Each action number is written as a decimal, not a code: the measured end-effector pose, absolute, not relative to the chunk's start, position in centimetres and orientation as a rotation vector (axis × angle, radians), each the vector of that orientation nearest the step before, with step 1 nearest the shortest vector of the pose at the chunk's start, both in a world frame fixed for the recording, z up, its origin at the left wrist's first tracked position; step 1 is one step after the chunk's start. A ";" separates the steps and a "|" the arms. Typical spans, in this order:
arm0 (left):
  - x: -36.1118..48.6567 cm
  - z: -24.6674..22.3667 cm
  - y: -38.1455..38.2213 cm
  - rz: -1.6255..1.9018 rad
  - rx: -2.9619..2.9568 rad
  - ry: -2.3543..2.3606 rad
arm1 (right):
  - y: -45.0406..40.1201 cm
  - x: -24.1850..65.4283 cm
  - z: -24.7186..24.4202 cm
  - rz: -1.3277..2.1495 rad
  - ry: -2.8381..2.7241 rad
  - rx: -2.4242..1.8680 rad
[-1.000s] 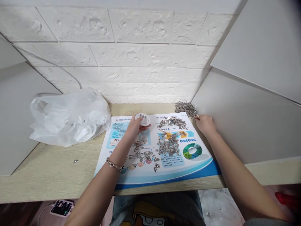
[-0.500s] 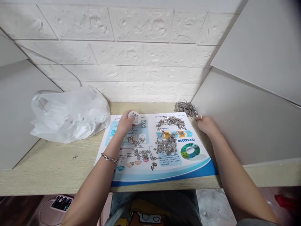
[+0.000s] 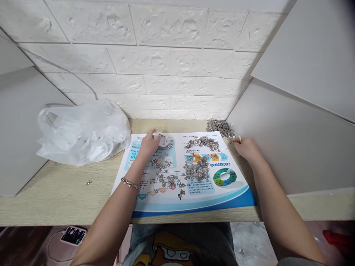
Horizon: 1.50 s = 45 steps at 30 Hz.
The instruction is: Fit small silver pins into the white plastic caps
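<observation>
My left hand (image 3: pixel 151 143) is closed on the edge of a white round plastic disc (image 3: pixel 163 139) with dark holes or marks, low over the upper left of a printed sheet (image 3: pixel 177 203). Its thumb lies across the disc. Out past the sheet's right edge, my right hand (image 3: pixel 246 147) has its fingers pinched together. A short cream stick-like piece (image 3: pixel 240 139) pokes up from them; its lower part is hidden. Those fingertips are beside a heap of small metal parts (image 3: pixel 220 127). More small metal parts (image 3: pixel 197 170) lie in loose clusters on the sheet.
A translucent plastic bag (image 3: pixel 83 133) with white pieces inside lies at the left. One stray metal part (image 3: pixel 88 182) sits on the wooden table (image 3: pixel 63 199). Pale panels (image 3: pixel 294 136) flank both sides, and a white brick-pattern wall (image 3: pixel 155 59) closes the back. Below is a phone (image 3: pixel 73 235).
The white disc has tilted and shifted slightly right in my left hand, whose index finger now extends above it. My right hand has barely moved, staying by the heap.
</observation>
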<state>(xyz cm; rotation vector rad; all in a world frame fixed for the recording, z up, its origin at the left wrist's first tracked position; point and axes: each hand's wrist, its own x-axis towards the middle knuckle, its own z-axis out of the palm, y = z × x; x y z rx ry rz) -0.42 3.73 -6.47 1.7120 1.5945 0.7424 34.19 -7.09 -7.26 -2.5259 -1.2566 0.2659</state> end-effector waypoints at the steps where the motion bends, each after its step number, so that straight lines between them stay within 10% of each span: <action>1: -0.4 -6.4 3.7 0.736 1.731 1.604 | -7.2 34.2 -7.2 0.289 -1.223 -2.511; 45: -0.3 -5.2 3.1 0.552 1.988 1.704 | -6.1 33.4 -7.2 0.084 -1.544 -2.510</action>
